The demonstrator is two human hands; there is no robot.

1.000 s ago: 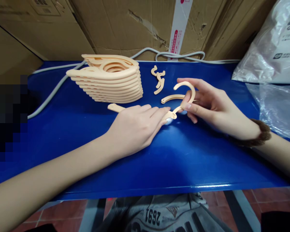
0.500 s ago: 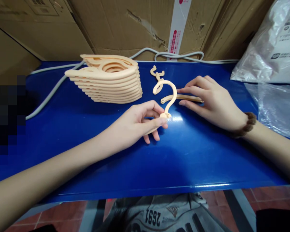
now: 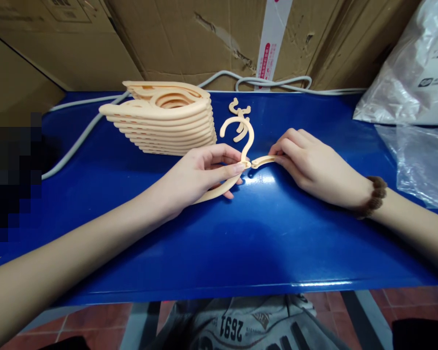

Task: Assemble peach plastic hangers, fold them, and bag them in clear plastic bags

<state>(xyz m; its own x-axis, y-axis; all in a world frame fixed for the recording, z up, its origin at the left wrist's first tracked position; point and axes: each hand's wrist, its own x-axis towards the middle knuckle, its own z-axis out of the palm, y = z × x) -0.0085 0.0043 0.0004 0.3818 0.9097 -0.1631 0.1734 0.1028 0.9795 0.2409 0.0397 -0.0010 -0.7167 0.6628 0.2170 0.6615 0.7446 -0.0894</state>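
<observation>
Cream plastic hanger pieces are in both hands above a blue table [image 3: 219,253]. My left hand [image 3: 208,170] is closed on a hanger part with a curved hook [image 3: 251,133] pointing up and one arm running down to the left under the palm. My right hand [image 3: 299,158] pinches a separate slim hanger arm [image 3: 264,160] by its outer end. The inner end of that arm is right beside the joint under the hook; whether they touch I cannot tell. Behind the hook lie small loose cream hook-shaped pieces [image 3: 241,111].
A tall stack of folded cream hangers [image 3: 164,124] stands at the back left. Along the rear edge runs a white cable [image 3: 277,83] in front of cardboard boxes [image 3: 190,43]. A clear plastic bag [image 3: 405,73] sits at the back right.
My right hand has gripped the slim arm, lifted it and brought it toward the hook's base. My left hand has shifted slightly up and left, turning the hook.
</observation>
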